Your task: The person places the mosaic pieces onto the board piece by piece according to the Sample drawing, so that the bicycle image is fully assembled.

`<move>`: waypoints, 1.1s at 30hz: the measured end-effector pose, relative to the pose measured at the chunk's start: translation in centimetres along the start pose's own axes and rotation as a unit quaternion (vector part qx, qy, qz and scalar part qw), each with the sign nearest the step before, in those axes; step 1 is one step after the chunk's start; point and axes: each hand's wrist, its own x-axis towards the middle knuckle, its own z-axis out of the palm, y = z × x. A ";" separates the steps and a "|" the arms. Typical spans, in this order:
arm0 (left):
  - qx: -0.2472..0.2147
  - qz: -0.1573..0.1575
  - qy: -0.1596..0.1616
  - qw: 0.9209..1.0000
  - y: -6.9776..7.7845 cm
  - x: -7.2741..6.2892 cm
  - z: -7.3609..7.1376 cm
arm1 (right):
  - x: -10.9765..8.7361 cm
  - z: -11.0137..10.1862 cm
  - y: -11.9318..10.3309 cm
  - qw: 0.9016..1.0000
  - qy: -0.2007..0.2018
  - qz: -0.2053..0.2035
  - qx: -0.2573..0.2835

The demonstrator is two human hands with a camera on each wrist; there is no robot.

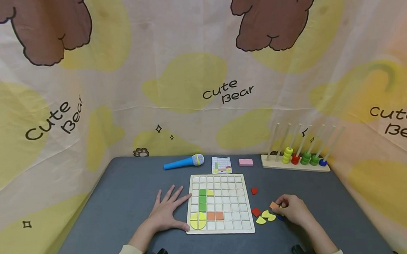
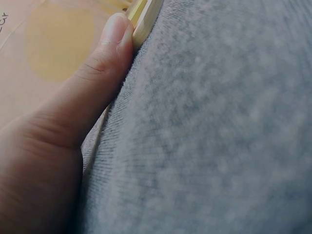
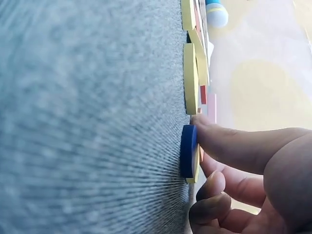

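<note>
A white grid board (image 1: 229, 203) lies on the table, bearing a column of green squares (image 1: 202, 199), two orange squares (image 1: 215, 216) and several yellow quarter-circle pieces (image 1: 198, 220). My left hand (image 1: 166, 212) is spread flat, its thumb and a fingertip touching the board's left edge; its thumb (image 2: 92, 73) meets the wooden rim in the left wrist view. Right of the board, my right hand (image 1: 294, 209) pinches a small orange square (image 1: 273, 205) between thumb and finger. Just by that hand lies a blue piece (image 3: 188, 151), partly hidden by it in the head view.
Loose yellow pieces (image 1: 261, 220) and two red pieces (image 1: 255, 212) lie between board and right hand. Behind the board are a blue toy microphone (image 1: 182, 162), a pattern card (image 1: 221, 165) and a pink block (image 1: 245, 162). A peg rack with beads (image 1: 296, 163) stands at back right.
</note>
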 end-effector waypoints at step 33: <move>-0.001 0.001 0.001 1.000 0.2 -0.1 -0.1 | 1.1 2.1 -6.5 0.994 0.034 -0.080 0.072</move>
